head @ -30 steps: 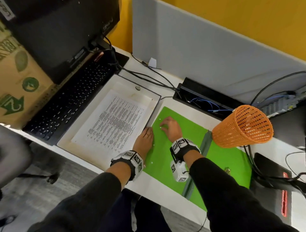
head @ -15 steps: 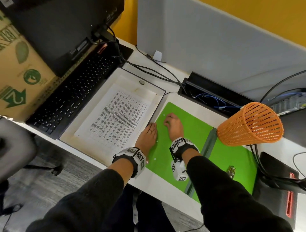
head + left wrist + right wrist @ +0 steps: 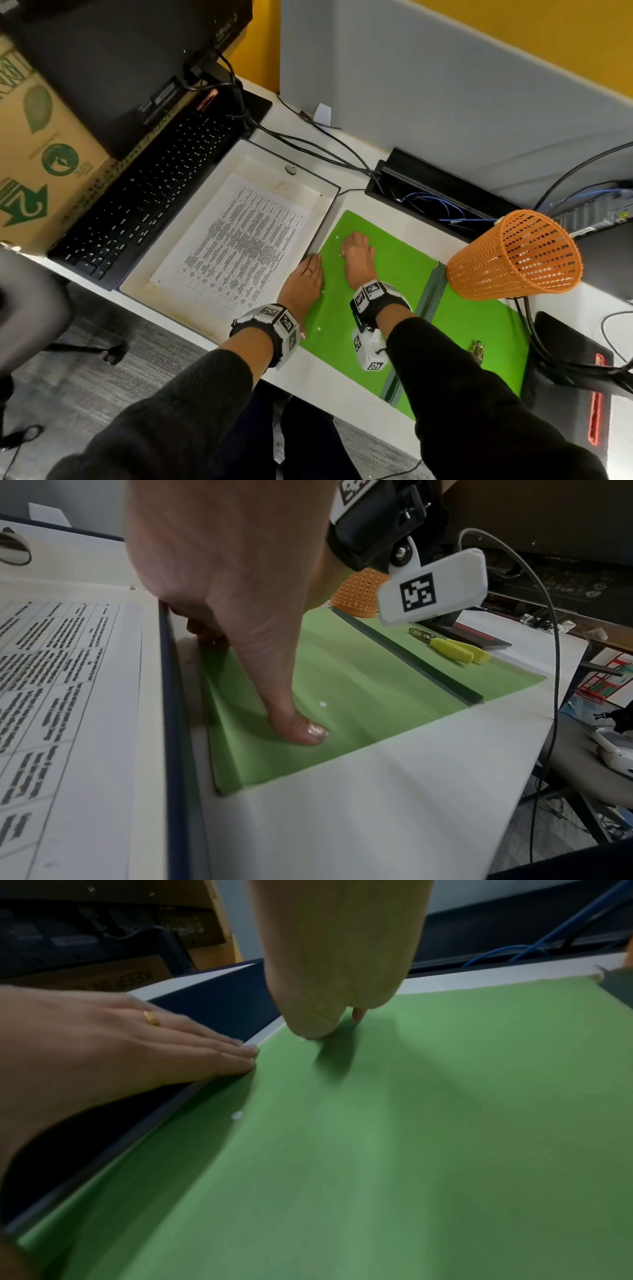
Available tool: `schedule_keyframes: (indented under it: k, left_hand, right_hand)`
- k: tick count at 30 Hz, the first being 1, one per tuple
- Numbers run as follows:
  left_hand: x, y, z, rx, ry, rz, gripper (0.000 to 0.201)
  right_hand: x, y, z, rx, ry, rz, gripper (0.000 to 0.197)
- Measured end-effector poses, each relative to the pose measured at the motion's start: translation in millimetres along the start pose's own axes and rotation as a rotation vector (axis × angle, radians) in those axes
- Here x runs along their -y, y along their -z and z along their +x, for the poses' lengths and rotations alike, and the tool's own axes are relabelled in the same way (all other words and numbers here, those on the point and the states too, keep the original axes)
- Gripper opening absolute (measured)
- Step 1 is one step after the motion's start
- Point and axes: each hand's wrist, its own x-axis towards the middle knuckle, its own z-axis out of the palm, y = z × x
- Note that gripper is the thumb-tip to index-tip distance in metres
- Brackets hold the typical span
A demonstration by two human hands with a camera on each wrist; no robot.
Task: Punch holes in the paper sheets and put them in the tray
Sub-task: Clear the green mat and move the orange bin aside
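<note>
A white tray (image 3: 301, 185) holds a printed paper sheet (image 3: 236, 240). To its right an open green folder (image 3: 404, 274) lies on the desk, with small white paper dots (image 3: 318, 329) scattered on it. My left hand (image 3: 306, 277) lies flat on the folder's left edge against the tray wall, fingers straight, thumb (image 3: 308, 731) pressing the folder. My right hand (image 3: 354, 255) is on the folder with fingers bunched, tips down beside a white dot (image 3: 303, 1039); whether it pinches anything is hidden. The yellow-handled punch (image 3: 445, 647) lies untouched on the folder's right half.
An orange mesh basket (image 3: 513, 257) lies tipped at the folder's far right. A black keyboard (image 3: 147, 198) and a cardboard box (image 3: 34, 154) are left of the tray. A cable trough (image 3: 445, 198) runs behind. A black device (image 3: 582, 394) and cables sit at the right.
My right hand's fingers have drawn in from a spread pose to a bunched one on the folder. My left hand has stayed by the tray edge.
</note>
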Motion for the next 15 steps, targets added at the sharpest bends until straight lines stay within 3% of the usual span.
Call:
schedule_keyframes:
  k: [6,11,15]
  left_hand:
    - [0.2,2.1,-0.7,0.007,0.004,-0.013,0.081]
    - [1.6,3.3,-0.1,0.01,0.0,-0.041,0.077]
    - [1.9,3.6,-1.2,0.012,0.0,-0.061,0.078]
  right_hand:
    - [-6.3,5.5,0.3,0.011,-0.072,0.107,0.039]
    - [-8.6,5.4,2.7,-0.01,-0.04,0.191,0.012]
    - [-10.5,6.2,0.5,-0.031,0.001,0.226,0.011]
